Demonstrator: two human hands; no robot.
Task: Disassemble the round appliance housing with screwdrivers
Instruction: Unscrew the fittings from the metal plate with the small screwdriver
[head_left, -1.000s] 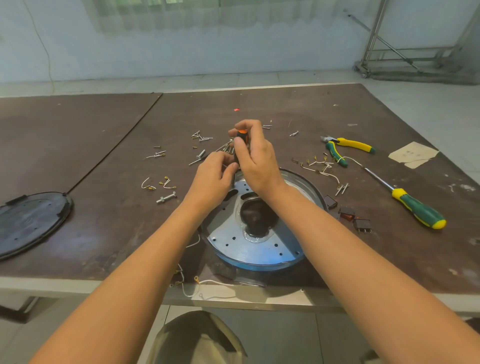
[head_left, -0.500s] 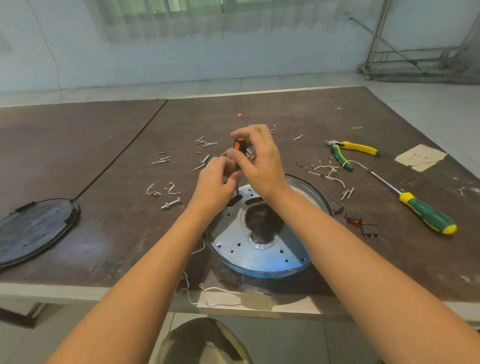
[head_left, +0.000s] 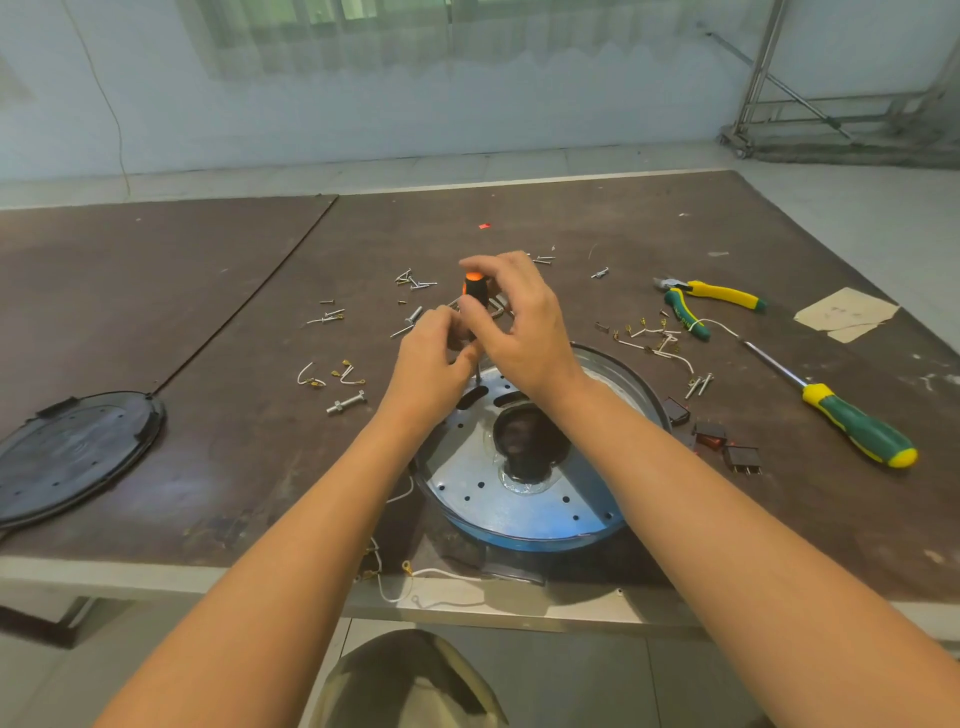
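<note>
Head view: two bare forearms reach forward over the near edge of a brown bench (head_left: 249, 270) to the round appliance housing (head_left: 498, 514).
Housing: it lies flat near the front edge of the bench with its silvery perforated plate facing up. A blue rim runs round the plate and there is a dark opening at the middle.
Tool in use: an orange-and-black small screwdriver (head_left: 474, 289) stands nearly upright over the far edge of the plate. Its thin shaft runs down to the plate beside a slot.
Right hand: the right hand (head_left: 522, 325) has thumb and fingers curled round the handle, pinching it near the top.
Left hand: the left hand (head_left: 434, 358) is closed low on the same tool, fingers curled about where handle meets shaft. The exact contact is hidden by the fingers.
Spare tools: a green-and-yellow screwdriver (head_left: 854, 428) lies on the bench well to the right, with pliers (head_left: 698, 301) beyond it.
Loose parts: screws (head_left: 415, 281) lie scattered beyond the hands, and a bolt (head_left: 347, 402) lies left of the left wrist. Short wire pieces (head_left: 649, 338) with brass terminals lie between housing and pliers. Black switches (head_left: 727, 444) sit just right of the housing.
Cover: a black round cover (head_left: 72, 457) lies flat at the left edge of the bench, well apart from the housing.
Paper: a scrap of tan paper (head_left: 847, 314) lies at the far right.
</note>
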